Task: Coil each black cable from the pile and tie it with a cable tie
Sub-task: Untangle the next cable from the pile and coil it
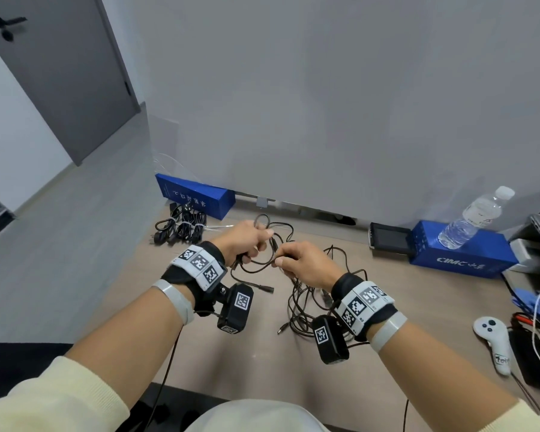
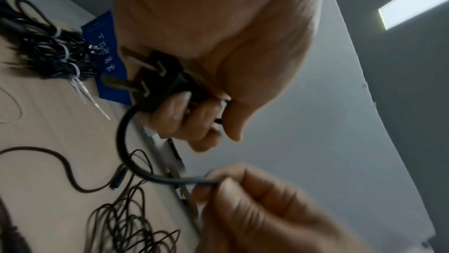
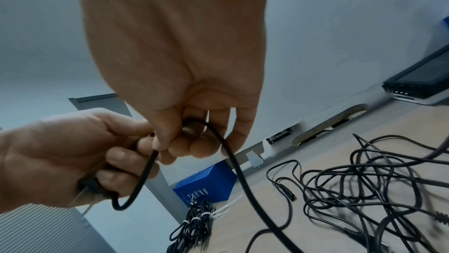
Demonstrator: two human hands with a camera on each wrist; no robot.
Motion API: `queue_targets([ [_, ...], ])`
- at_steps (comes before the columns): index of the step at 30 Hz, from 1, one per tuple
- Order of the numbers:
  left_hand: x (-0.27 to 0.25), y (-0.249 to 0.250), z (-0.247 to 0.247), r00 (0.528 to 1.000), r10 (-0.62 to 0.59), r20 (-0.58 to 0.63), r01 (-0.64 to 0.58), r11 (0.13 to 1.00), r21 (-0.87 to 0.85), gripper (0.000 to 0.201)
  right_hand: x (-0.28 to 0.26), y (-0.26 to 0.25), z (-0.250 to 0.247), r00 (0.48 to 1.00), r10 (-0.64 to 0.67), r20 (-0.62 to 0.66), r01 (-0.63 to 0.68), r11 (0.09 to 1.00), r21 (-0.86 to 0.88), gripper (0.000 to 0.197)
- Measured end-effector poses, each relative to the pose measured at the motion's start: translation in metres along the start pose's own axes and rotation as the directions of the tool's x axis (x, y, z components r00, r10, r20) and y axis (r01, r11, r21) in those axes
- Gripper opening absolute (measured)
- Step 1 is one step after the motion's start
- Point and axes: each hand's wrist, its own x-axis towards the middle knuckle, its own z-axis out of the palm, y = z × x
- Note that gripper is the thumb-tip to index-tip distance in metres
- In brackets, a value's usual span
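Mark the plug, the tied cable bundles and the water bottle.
plug (image 2: 155,76), left wrist view, on its black body, gripped by the left hand (image 2: 218,46).
tied cable bundles (image 1: 181,227), head view, on the middle of the group.
water bottle (image 1: 471,221), head view, on its clear body.

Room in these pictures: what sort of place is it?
Probably an office or lab workroom. A desk stands against a grey partition, with a door to the left, and on the desk are loose cables, a small screen and a handheld controller.
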Motion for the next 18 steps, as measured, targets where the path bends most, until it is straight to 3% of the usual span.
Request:
queue_targets([
  [2, -0.001, -0.005, 0.009, 0.999, -0.024, 0.037, 0.020, 0.996, 0.089, 0.018, 0.002, -0.001, 0.002, 0.999, -0.001, -0.045, 0.002, 1.000, 0.023, 0.014],
  [6, -0.004, -0.012, 0.017, 0.978, -0.092, 0.189, 0.090, 0.996, 0.020, 0.034, 0.005, 0.005, 0.000, 0.977, 0.051, -0.209, -0.025, 0.992, 0.124, 0.012],
  [9, -0.006, -0.012, 0.018, 0.958, -0.096, 0.269, 0.094, 0.995, 0.018, 0.045, 0.005, 0.007, -0.002, 0.970, 0.069, -0.233, -0.026, 0.983, 0.182, 0.015],
  [14, -0.007, -0.012, 0.017, 0.969, -0.011, 0.247, -0.004, 0.998, 0.058, 0.041, 0.004, 0.015, -0.011, 0.963, 0.111, -0.246, -0.039, 0.959, 0.282, 0.018],
  [18, -0.004, -0.012, 0.013, 0.974, 0.004, 0.227, 0.017, 0.996, -0.088, 0.038, 0.002, 0.025, -0.016, 0.964, 0.131, -0.233, -0.042, 0.935, 0.353, 0.019],
])
